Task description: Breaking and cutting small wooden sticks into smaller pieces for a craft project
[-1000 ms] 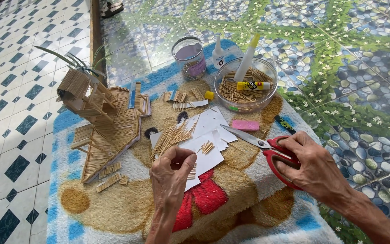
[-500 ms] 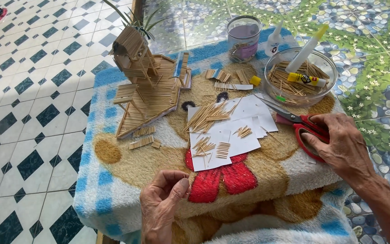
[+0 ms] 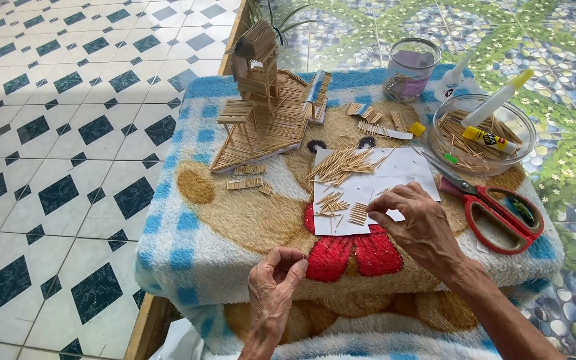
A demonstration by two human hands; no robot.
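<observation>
— Pinched shut, the left hand's grip at lower centre of the frame seems to hold something thin between thumb and forefinger; too small to tell what.

— And the right hand?

— Just right of it, fingertips pressed down on the white paper sheets beside a small bundle of cut wooden sticks. Whether it grips one, I cannot tell.

— What might go wrong?

— Starting upper left: the stick-built model house on its slatted wooden base sits near the edge of the fluffy blue-and-tan bear-print blanket covering the tabletop. A tug on that soft cloth could probably tip it.

— The loose sticks?

— The heap of thin wooden sticks at centre lies on light paper; a sliding palm would likely scatter it.

— Further right?

— The red-handled scissors lie near the right wrist, so a careless sweep could catch them. The clear glass bowl with the yellow-capped glue tube seems safer, well apart.
</observation>
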